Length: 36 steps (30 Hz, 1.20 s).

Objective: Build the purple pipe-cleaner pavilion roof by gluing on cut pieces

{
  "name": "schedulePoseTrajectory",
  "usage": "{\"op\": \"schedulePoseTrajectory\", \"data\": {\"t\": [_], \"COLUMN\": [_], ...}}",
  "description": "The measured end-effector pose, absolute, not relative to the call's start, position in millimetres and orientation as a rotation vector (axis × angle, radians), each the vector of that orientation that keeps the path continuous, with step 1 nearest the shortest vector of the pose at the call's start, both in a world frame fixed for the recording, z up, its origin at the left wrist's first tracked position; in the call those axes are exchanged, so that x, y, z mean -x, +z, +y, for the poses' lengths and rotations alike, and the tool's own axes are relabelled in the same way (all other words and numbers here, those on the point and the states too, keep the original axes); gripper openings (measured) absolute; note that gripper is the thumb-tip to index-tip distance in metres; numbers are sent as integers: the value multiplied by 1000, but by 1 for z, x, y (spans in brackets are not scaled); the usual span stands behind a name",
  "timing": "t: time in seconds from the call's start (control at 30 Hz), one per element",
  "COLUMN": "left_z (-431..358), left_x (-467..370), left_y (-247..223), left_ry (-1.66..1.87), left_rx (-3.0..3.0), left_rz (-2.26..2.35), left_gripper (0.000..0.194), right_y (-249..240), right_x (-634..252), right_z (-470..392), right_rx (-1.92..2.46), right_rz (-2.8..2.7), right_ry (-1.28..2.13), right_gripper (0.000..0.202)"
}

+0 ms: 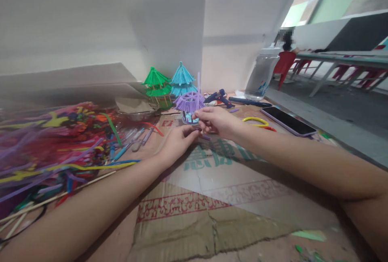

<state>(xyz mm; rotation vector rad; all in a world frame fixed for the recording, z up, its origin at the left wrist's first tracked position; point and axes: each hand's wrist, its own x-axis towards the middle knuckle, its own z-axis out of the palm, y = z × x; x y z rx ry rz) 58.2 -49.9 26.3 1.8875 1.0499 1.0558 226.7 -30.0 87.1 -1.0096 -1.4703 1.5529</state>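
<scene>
In the middle of the head view, my two hands meet over the cardboard. My right hand [216,120] is closed in a pinch around a purple pipe cleaner [198,86], which sticks straight up from the fingers. Thumb and fingers of my left hand [183,136] are pressed together just below; a small dark purple bit shows at their tips, too small to name surely. Right behind the hands stands a little pavilion with a purple fringed roof [186,102], partly hidden by the right hand. A short purple piece [206,137] lies under the fingers.
A green model pavilion [156,82] and a blue one [182,78] stand behind. At right are a glue gun [220,97], a phone [287,120], a yellow-handled tool [254,121] and a plastic jug [262,74]. Many coloured pipe cleaners [60,140] heap at left.
</scene>
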Motion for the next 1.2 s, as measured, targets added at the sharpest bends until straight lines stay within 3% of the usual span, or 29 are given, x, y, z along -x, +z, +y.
{"op": "schedulePoseTrajectory", "data": {"t": [0.23,0.53,0.67,0.9,1.2], "left_z": [-54,-61,-61,-63,-58], "left_x": [-59,-61,-62,-63,-62], "left_y": [36,38,37,41,34], "left_ry": [1137,1150,1139,1108,1130], "left_rx": [-1831,-1791,-1780,-1785,-1755], "left_rz": [1144,1151,1144,1109,1068], "left_gripper": [28,21,21,20,25], "right_y": [62,47,46,45,43], "right_x": [-261,-250,-249,-248,-250], "right_z": [-40,-54,-55,-55,-51], "right_rx": [1047,1152,1105,1088,1128], "right_rz": [-1848,-1834,-1705,-1686,-1756], "right_ry": [1003,1115,1188,1220,1174], "right_gripper": [19,16,4,14,10]}}
